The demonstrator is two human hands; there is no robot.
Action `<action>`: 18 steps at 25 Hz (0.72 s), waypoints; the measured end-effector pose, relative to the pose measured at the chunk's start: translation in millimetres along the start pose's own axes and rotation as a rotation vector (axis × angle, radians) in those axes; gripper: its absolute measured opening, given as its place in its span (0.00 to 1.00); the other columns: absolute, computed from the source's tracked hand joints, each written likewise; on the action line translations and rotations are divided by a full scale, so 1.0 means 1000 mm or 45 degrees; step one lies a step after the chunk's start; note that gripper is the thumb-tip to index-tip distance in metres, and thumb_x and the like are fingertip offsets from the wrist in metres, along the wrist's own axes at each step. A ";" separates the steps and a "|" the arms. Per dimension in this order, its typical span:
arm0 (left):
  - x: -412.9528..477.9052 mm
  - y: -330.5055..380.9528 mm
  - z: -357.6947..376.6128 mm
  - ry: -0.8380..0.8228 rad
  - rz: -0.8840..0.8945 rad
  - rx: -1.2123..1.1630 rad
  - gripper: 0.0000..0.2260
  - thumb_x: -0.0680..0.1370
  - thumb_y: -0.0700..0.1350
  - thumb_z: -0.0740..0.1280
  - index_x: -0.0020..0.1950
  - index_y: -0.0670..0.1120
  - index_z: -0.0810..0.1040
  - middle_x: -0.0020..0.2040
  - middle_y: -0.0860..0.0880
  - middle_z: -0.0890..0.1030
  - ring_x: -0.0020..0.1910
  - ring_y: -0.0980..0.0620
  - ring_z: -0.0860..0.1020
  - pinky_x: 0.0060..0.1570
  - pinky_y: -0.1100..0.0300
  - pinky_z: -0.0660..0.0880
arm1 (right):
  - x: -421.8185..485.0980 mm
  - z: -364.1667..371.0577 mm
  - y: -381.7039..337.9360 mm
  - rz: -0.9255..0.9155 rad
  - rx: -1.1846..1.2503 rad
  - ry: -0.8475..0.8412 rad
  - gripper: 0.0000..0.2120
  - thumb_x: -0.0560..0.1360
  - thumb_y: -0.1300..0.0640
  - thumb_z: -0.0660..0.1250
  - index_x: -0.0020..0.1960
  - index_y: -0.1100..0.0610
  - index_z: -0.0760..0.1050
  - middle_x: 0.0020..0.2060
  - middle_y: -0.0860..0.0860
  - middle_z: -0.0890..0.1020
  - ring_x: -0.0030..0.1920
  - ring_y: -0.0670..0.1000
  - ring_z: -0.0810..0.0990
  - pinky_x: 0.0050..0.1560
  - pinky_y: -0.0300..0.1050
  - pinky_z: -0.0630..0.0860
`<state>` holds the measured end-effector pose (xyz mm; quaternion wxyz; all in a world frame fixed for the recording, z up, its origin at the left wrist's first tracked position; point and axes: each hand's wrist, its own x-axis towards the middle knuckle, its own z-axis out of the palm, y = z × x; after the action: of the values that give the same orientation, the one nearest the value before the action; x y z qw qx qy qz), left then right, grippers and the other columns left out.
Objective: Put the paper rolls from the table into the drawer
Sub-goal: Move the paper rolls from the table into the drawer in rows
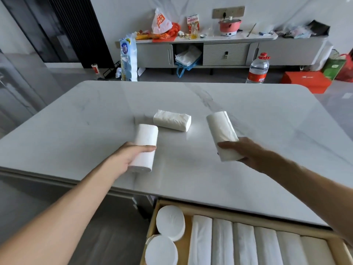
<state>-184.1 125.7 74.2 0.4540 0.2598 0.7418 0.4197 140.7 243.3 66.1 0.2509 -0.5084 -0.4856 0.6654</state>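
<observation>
My left hand (131, 154) grips a white paper roll (145, 142) over the marble table (76, 131), thumb across its front. My right hand (242, 152) holds a second white roll (222, 131), tilted, with its far end pointing away from me. A third roll (172, 120) lies on its side on the table between and beyond them, untouched. Below the table's near edge the wooden drawer (152, 220) stands open, with several rolls lying side by side (244, 243) and two rolls standing on end (170, 222) at its left.
Behind the table a low grey cabinet (225, 52) carries bags, bottles and a pink cooker (229, 25). A pack of paper rolls (128, 58) leans on the floor, a large water bottle (257, 68) and an orange box (305, 81) stand to the right.
</observation>
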 end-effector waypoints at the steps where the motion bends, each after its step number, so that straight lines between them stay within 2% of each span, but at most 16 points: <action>1: -0.020 0.001 0.009 -0.162 -0.035 -0.157 0.33 0.59 0.47 0.82 0.60 0.37 0.78 0.42 0.42 0.85 0.38 0.45 0.84 0.37 0.55 0.80 | -0.025 -0.004 0.004 0.012 0.184 -0.111 0.31 0.62 0.57 0.81 0.61 0.63 0.75 0.46 0.57 0.85 0.47 0.56 0.85 0.47 0.48 0.82; 3: -0.063 -0.002 0.034 -0.482 -0.122 -0.408 0.37 0.56 0.50 0.83 0.61 0.38 0.78 0.43 0.42 0.86 0.39 0.46 0.85 0.37 0.54 0.82 | -0.078 -0.015 0.016 0.075 0.543 -0.260 0.31 0.63 0.57 0.78 0.63 0.64 0.73 0.48 0.61 0.85 0.47 0.59 0.85 0.45 0.50 0.83; 6: -0.116 -0.015 0.079 -0.769 -0.187 -0.609 0.28 0.66 0.52 0.79 0.60 0.40 0.78 0.44 0.41 0.86 0.40 0.45 0.85 0.38 0.53 0.82 | -0.149 -0.037 0.040 0.204 0.847 -0.378 0.29 0.67 0.55 0.75 0.64 0.65 0.71 0.56 0.67 0.81 0.54 0.65 0.82 0.51 0.56 0.81; 9: -0.154 -0.030 0.121 -0.868 -0.233 -0.531 0.21 0.72 0.52 0.73 0.58 0.39 0.79 0.45 0.41 0.85 0.42 0.45 0.85 0.40 0.53 0.82 | -0.210 -0.068 0.066 0.253 0.857 -0.477 0.29 0.70 0.56 0.71 0.67 0.68 0.71 0.64 0.67 0.76 0.61 0.64 0.79 0.61 0.56 0.77; 11: -0.177 -0.045 0.151 -0.970 -0.260 -0.372 0.18 0.73 0.49 0.72 0.57 0.39 0.79 0.46 0.42 0.86 0.43 0.46 0.85 0.41 0.54 0.82 | -0.244 -0.103 0.087 0.273 0.822 -0.402 0.27 0.69 0.59 0.70 0.65 0.68 0.74 0.61 0.66 0.78 0.58 0.63 0.80 0.58 0.56 0.78; 13: -0.187 -0.065 0.177 -1.068 -0.298 -0.181 0.15 0.74 0.45 0.72 0.57 0.38 0.79 0.47 0.42 0.86 0.45 0.46 0.85 0.43 0.55 0.82 | -0.265 -0.136 0.107 0.395 0.619 -0.246 0.27 0.67 0.59 0.71 0.65 0.65 0.73 0.55 0.65 0.82 0.51 0.62 0.83 0.51 0.55 0.81; 14: -0.190 -0.076 0.191 -1.100 -0.328 -0.074 0.15 0.74 0.43 0.72 0.57 0.37 0.78 0.48 0.41 0.85 0.46 0.46 0.85 0.45 0.55 0.81 | -0.273 -0.151 0.119 0.503 0.389 -0.152 0.28 0.66 0.58 0.73 0.65 0.63 0.73 0.51 0.63 0.84 0.48 0.60 0.84 0.47 0.53 0.82; 16: -0.189 -0.095 0.214 -1.100 -0.396 0.103 0.17 0.73 0.41 0.73 0.59 0.36 0.77 0.49 0.41 0.85 0.46 0.46 0.84 0.45 0.54 0.81 | -0.275 -0.161 0.144 0.660 -0.213 0.044 0.28 0.69 0.56 0.72 0.67 0.59 0.70 0.47 0.60 0.85 0.44 0.58 0.84 0.45 0.52 0.82; 18: -0.184 -0.110 0.235 -1.018 -0.440 0.183 0.19 0.72 0.40 0.74 0.60 0.37 0.75 0.51 0.40 0.85 0.49 0.44 0.83 0.47 0.52 0.81 | -0.260 -0.151 0.171 0.580 -0.821 0.199 0.29 0.73 0.53 0.68 0.70 0.55 0.63 0.51 0.59 0.81 0.46 0.59 0.81 0.46 0.53 0.79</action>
<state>108.3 19.2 8.1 0.7497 0.3046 0.5677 0.1515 400.4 18.0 22.6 -0.0393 -0.7048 -0.5238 0.4768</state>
